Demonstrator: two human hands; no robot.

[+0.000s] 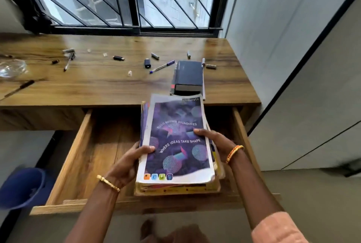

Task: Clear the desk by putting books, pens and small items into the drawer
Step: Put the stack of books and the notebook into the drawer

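A stack of notebooks [175,156] with a purple patterned cover on top is held over the right half of the open wooden drawer [74,156]. My left hand [132,160] grips the stack's left edge, thumb on the cover. My right hand [213,139] grips its right edge, thumb on the cover too. A dark thick book [188,75] lies on other books near the desk's front edge. A blue pen [162,66], several markers and small black USB-like items [147,63] are scattered on the wooden desk [88,86].
A clear plastic bag [10,68] and a dark pen [19,88] lie at the desk's left end. A blue bin [21,188] stands on the floor left of the drawer. A barred window is behind the desk, a white wall to the right.
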